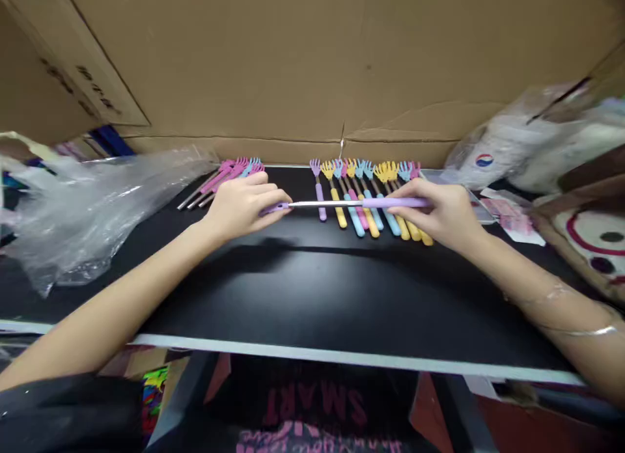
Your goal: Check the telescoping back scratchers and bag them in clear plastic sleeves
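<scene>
Stretched level above the black tabletop (312, 297) is a purple back scratcher (325, 204) with a thin metal rod. My left hand (247, 202) pinches its purple end, and the fingers cover most of that end. My right hand (434, 212) is closed round the purple handle at the other end. Behind the rod lies a row of finished-looking back scratchers (359, 192) in purple, yellow, blue and pink, claws toward the cardboard wall. Beyond my left hand sits a pile of pink and blue claw heads (239, 168) with bare metal rods (198, 191).
Clear plastic bags (117, 199) cover the left side of the table. At the right are a wrapped white container with a Pepsi logo (484, 160), a pink-and-white packet (512, 215) and a plush-looking item (596, 235). A cardboard wall (303, 62) closes off the back.
</scene>
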`<state>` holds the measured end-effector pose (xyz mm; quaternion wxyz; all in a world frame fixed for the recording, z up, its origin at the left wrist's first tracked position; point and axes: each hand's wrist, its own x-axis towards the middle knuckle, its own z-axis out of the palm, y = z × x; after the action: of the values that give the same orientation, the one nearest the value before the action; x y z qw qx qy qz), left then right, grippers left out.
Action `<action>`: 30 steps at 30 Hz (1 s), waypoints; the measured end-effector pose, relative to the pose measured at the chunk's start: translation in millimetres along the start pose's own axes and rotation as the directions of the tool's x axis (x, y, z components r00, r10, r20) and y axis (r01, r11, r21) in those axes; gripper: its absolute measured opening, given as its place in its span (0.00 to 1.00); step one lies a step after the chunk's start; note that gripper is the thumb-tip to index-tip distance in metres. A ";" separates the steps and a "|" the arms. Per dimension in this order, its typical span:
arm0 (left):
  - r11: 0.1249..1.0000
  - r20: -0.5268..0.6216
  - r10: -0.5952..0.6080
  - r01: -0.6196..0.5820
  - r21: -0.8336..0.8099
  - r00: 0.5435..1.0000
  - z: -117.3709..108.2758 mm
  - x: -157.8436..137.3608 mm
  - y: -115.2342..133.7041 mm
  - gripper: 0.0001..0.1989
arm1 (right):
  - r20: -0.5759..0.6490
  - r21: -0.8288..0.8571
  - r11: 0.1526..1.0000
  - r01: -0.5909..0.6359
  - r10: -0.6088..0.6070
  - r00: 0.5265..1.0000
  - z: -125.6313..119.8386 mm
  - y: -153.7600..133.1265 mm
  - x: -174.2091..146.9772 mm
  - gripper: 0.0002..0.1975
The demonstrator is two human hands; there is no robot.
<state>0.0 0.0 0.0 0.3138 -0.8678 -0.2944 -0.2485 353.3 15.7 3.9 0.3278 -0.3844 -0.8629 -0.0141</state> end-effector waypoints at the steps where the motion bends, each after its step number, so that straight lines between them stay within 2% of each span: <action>1: 1.000 -0.007 0.002 -0.002 0.005 1.000 0.1 -1.0 -0.1 0.14 | 0.007 0.011 1.000 0.001 -0.001 1.000 0.9 -0.5 0.4 0.15; 8: 1.000 -0.020 0.005 -0.005 -0.021 1.000 2.4 -5.7 1.3 0.12 | 0.077 0.040 0.999 -0.028 0.024 0.997 3.9 -6.6 0.4 0.14; 12: 1.000 -0.015 -0.007 0.006 -0.010 1.000 2.8 -5.6 2.9 0.13 | 0.125 0.082 0.994 -0.078 0.067 0.990 3.9 -12.2 0.8 0.14; 22: 0.998 -0.079 0.050 -0.047 0.038 0.996 1.9 -4.6 7.6 0.12 | 0.250 0.194 0.961 -0.195 0.144 0.957 1.8 -13.6 4.0 0.15; 26: 0.996 -0.115 0.080 -0.075 0.043 0.990 2.2 -3.9 10.2 0.10 | 0.313 0.244 0.931 -0.272 0.189 0.931 1.2 -14.0 3.9 0.17; 30: 0.994 -0.133 0.101 -0.093 0.063 0.986 1.4 -3.0 11.7 0.10 | 0.392 0.273 0.883 -0.383 0.262 0.882 2.0 -17.0 4.9 0.20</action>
<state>6.0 -7.5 -7.5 0.3692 -0.8529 -0.2367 -0.2831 338.4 7.5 9.0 0.2315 -0.4583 -0.8182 0.2588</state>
